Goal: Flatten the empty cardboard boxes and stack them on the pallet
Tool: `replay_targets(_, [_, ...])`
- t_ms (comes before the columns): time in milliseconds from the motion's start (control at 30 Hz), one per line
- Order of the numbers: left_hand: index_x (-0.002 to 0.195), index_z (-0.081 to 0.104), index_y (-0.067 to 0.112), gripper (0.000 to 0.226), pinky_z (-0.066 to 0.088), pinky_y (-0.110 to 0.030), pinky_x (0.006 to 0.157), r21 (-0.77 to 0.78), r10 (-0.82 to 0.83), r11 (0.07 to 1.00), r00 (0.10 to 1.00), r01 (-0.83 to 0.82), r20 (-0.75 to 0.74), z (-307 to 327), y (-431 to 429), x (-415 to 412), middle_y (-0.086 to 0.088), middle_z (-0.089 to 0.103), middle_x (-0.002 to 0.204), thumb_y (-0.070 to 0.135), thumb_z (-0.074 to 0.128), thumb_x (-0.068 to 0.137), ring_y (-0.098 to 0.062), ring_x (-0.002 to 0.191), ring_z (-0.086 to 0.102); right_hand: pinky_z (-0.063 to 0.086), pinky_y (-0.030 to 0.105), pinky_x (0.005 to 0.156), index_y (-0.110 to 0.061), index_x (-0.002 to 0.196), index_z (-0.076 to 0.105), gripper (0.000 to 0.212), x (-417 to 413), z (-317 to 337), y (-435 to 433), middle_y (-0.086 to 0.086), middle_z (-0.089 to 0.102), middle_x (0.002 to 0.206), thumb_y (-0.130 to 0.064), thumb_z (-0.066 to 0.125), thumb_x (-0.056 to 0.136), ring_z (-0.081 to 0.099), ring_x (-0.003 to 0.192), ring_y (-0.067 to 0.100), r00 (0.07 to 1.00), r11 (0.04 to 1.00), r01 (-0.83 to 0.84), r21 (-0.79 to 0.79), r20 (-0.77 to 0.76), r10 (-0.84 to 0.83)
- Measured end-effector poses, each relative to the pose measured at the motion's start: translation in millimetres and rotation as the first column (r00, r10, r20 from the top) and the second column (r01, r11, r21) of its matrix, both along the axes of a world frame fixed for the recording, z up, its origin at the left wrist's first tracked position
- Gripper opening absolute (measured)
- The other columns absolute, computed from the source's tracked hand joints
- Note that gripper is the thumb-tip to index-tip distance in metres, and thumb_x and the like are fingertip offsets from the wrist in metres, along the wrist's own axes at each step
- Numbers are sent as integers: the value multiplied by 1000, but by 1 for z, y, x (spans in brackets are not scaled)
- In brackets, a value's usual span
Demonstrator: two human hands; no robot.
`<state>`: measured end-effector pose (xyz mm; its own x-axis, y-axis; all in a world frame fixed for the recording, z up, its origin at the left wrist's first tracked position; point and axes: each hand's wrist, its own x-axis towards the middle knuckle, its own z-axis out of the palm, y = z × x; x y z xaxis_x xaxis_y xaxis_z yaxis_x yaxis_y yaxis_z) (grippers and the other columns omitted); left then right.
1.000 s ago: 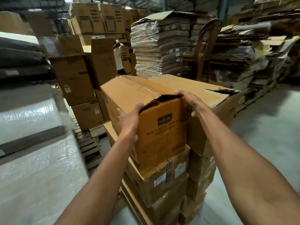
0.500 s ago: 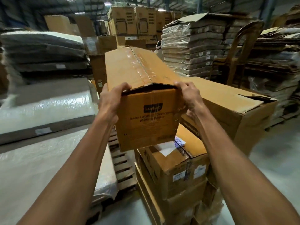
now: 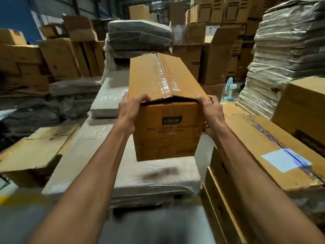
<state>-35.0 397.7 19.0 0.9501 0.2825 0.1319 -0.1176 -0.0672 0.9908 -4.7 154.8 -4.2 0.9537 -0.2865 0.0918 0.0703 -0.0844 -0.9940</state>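
A big flat stack wrapped in shiny plastic (image 3: 158, 176) lies low in the middle, right in front of the person. On the right stands a tall pile of wrapped bundles (image 3: 288, 50), one on top of the other. Near it, close to the person's right arm, is a large brown box with a white label (image 3: 267, 138) and tape along its top. It sits on more boxes.

The long cardboard box (image 3: 167, 134) is up in the air, above the wrapped stack. It has not been made flat. It points away from the person. Clear tape runs down the middle of its top, and its near end has a dark logo and some blurry words. The top flaps bulge up a bit at the near end.

On the left lies a piece of flat cardboard (image 3: 31, 155).

The left hand (image 3: 129, 113) grips the box's near left corner, fingers curled over the top edge. The right hand (image 3: 212, 113) grips the near right corner the same way.

A little blue and white fan (image 3: 229, 88) stands far back, between the held box and the tall pile.
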Motion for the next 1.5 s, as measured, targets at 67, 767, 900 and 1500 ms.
replay_targets(67, [126,56,36,63,55,-49,90,15,10,1000,1000,-10,-23,-12,49,5,-3,67,116,53,74,68,-25,110,62,53,36,71,-33,135,49,50,8,-14,51,-6,60,105,-61,57,94,59,96,14,1000,1000,-9,20,-15,10])
replay_targets(767, [139,46,45,80,53,-42,81,18,-39,999,986,43,-160,-137,254,117,4,64,122,60,75,66,-20,109,61,59,55,88,-41,123,54,44,111,-142,256,-9,65,104,-64,65,87,65,100,20,991,997,66,32,-119,-62])
replay_targets(900, [146,41,44,92,54,-49,96,83,-20,996,979,37,-204,-163,258,142,5,63,127,66,75,64,-18,112,60,56,53,94,-38,131,52,49,130,-170,264,-7,63,109,-61,62,90,62,102,18,984,996,79,43,-163,-71])
replay_targets(1500, [158,21,26,82,6,-64,121,889,-297,400,886,-222,355,-186,214,154,-10,18,169,66,49,92,-30,157,9,53,54,99,-41,120,59,32,100,-299,338,7,69,119,-60,41,102,72,102,27,886,571,238,785,-417,204])
